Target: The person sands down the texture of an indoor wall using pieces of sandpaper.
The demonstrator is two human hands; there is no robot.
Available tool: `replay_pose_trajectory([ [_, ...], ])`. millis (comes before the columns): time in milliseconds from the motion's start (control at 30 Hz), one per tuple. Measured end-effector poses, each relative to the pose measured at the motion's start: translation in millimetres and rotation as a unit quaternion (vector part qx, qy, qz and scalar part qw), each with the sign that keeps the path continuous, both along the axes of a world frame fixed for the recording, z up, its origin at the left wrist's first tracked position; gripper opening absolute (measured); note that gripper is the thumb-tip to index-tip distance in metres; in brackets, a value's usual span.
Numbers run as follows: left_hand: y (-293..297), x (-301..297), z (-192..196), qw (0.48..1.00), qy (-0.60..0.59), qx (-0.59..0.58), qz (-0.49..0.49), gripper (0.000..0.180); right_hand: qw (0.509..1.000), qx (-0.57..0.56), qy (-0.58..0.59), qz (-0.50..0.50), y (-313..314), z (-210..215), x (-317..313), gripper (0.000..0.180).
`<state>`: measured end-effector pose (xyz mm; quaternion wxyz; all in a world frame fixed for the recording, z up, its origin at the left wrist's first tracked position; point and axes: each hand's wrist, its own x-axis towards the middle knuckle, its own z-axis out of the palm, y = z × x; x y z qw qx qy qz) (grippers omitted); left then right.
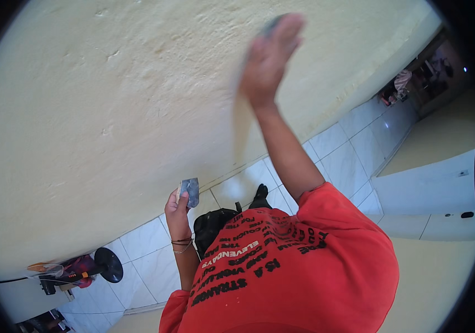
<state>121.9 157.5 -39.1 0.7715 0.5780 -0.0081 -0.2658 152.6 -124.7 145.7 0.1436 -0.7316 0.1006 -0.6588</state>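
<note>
My left hand (177, 207) grips a folded piece of grey sandpaper (190, 191) between thumb and fingers, low beside the wall; a pale side of it shows at the edge. High up, my right hand (270, 61) lies against the cream wall (137, 83), smeared by motion. A dark grey piece (274, 25), which looks like sandpaper, peeks out under its fingers; most of it is hidden by the hand. The wall's surface is uneven, with small dents and raised marks.
White floor tiles (154, 272) run along the wall's foot. A fan with a round black base (108, 265) stands at lower left. A black bag (209, 226) is by my body. White doors (431, 183) stand at right, with household items (401, 86) farther off.
</note>
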Motion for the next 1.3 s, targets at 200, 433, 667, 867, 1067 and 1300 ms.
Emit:
replay_pose_trajectory([
  [200, -1, 2, -1, 1.0, -0.004, -0.011, 0.007, 0.025, 0.993, -0.114, -0.001, 0.027, 45, -26, -1, 0.051],
  [433, -25, 10, -2, 0.999, -0.022, -0.006, -0.024, 0.026, 0.99, -0.085, 0.105, -0.037, -13, -40, 6, 0.053],
  [667, -76, 3, -4, 1.0, -0.006, 0.0, -0.006, 0.019, 0.996, -0.021, -0.065, -0.054, -123, 23, -30, 0.052],
  [867, -133, -20, 3, 0.999, 0.01, 0.005, -0.031, 0.026, 0.986, 0.06, -0.122, -0.098, -246, 17, -72, 0.047],
  [1067, -179, -22, 9, 0.999, 0.009, 0.006, -0.039, 0.026, 0.961, 0.136, -0.147, -0.191, -301, 15, -106, 0.034],
  [1300, -204, -28, 15, 0.997, 0.009, 0.031, -0.071, 0.024, 0.978, 0.05, -0.181, -0.095, -279, 1, -86, 0.041],
])
